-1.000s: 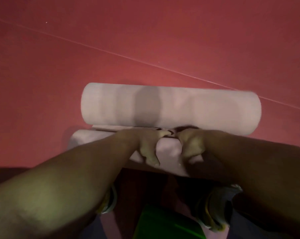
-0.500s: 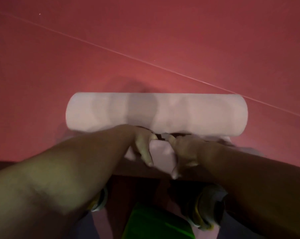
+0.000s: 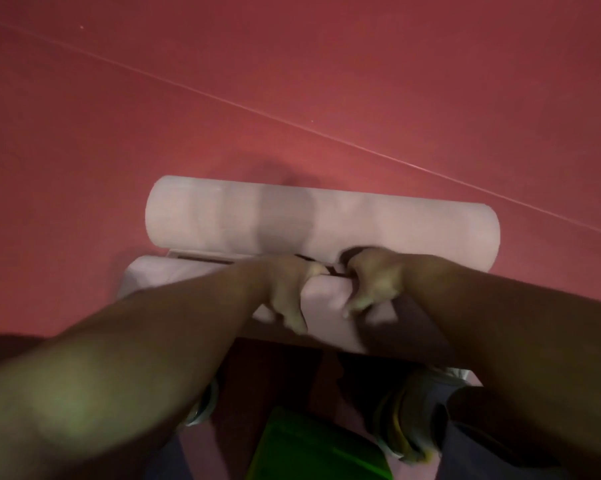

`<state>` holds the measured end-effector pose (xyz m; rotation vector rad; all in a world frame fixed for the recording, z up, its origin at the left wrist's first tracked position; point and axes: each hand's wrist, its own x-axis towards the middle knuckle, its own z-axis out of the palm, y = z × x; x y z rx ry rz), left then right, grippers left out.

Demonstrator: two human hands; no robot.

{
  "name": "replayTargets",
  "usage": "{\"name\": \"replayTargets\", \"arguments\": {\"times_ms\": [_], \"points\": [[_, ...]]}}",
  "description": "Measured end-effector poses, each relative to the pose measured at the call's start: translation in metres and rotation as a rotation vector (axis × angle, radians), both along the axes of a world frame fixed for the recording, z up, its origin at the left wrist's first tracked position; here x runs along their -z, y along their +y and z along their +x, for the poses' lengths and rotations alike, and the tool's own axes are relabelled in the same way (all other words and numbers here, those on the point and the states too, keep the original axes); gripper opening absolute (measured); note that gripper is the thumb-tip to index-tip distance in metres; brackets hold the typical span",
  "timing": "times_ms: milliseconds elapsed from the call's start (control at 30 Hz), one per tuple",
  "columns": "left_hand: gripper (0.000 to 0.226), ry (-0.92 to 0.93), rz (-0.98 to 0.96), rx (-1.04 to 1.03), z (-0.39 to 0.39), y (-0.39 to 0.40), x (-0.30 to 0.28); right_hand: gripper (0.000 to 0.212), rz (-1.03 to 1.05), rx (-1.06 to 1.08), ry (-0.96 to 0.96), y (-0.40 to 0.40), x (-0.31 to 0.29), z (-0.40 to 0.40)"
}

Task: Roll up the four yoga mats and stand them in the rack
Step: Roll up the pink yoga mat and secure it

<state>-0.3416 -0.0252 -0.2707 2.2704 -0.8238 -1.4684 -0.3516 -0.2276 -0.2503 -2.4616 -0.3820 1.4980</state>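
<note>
1. Both hands are down at the middle of the roll, side by side and nearly touching. The left hand (image 3: 289, 295) and the right hand (image 3: 371, 285) each have their fingers curled over the near, looser fold of the pale pink yoga mat (image 3: 320, 223), gripping it, not lying flat on it.
2. My guess is they sit close together at the centre so the pull is even along the roll and neither end runs ahead; the curled fingers look meant to draw the last layer snug against the cylinder.
3. The mat lies crosswise on the red floor (image 3: 119, 116), just ahead of the person's feet. Most of it is already wound into a thick, smooth cylinder with fairly square ends; a short flap nearest the person is still slack and bunched under the hands.
4. Its surface is matte and soft-looking, and it dents a little where the fingers press.
5. Below the arms, a shoe (image 3: 401, 422) with yellow trim shows, and a bright green object (image 3: 313, 448), too blurred to identify.
6. No rack is in view, nor any other mat.
</note>
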Motion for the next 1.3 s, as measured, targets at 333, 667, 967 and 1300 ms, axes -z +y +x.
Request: {"name": "replayTargets", "arguments": {"times_ms": [333, 667, 967, 1300], "points": [[0.104, 0.084, 0.034, 0.013, 0.007, 0.001, 0.007, 0.116, -0.015, -0.058, -0.032, 0.009, 0.009, -0.019], [0.087, 0.057, 0.001, -0.020, 0.001, 0.002, 0.001, 0.100, -0.017, -0.033, 0.013, 0.005, 0.000, -0.008], [0.082, 0.147, 0.064, 0.038, 0.016, -0.006, 0.009, 0.137, -0.044, -0.090, -0.044, 0.009, 0.008, -0.030], [0.096, 0.047, -0.008, 0.056, 0.016, -0.006, -0.003, 0.106, -0.054, -0.078, -0.054, 0.002, 0.003, -0.004]]}}
